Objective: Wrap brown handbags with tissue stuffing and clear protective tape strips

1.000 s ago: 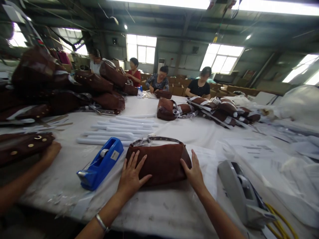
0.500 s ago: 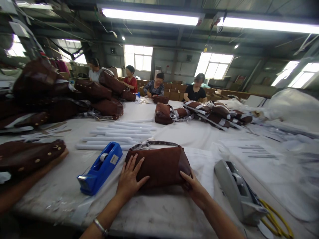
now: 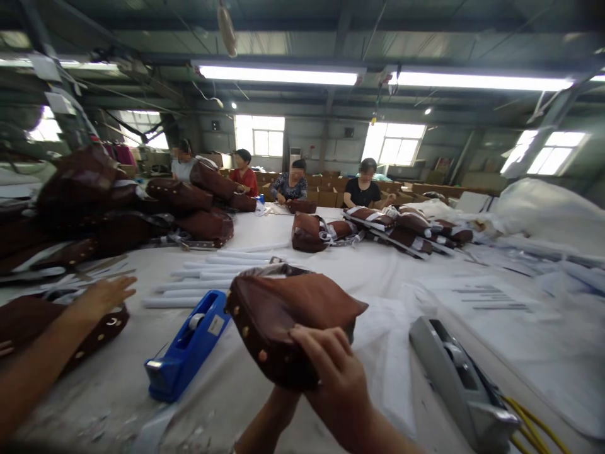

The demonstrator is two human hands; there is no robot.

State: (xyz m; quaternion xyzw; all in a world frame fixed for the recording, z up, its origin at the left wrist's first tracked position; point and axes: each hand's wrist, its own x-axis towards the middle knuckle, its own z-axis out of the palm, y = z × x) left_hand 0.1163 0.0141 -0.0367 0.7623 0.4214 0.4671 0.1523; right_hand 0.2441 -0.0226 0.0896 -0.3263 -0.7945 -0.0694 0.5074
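Note:
A brown leather handbag [image 3: 283, 309] is tilted up in front of me, its base with round brass studs turned towards the left and me. My right hand [image 3: 338, 369] is closed on the bag's near lower edge, with its fingers curled over the leather. My left hand [image 3: 278, 403] reaches beneath the bag; its fingers are hidden behind the bag and my right hand. A blue tape dispenser [image 3: 186, 347] stands left of the bag, and a grey tape dispenser [image 3: 460, 381] stands to the right.
White rolled tubes [image 3: 189, 287] lie behind the blue dispenser. Brown bags [image 3: 184, 195] are piled at the far left, more bags [image 3: 401, 224] at the far right. A co-worker's hand [image 3: 104, 296] is over another bag [image 3: 33, 328] at the left. Several people sit across the table.
The handbag has been tipped up so its studded base shows. My left hand has gone from its top left to beneath it. The co-worker's hand at the left has risen.

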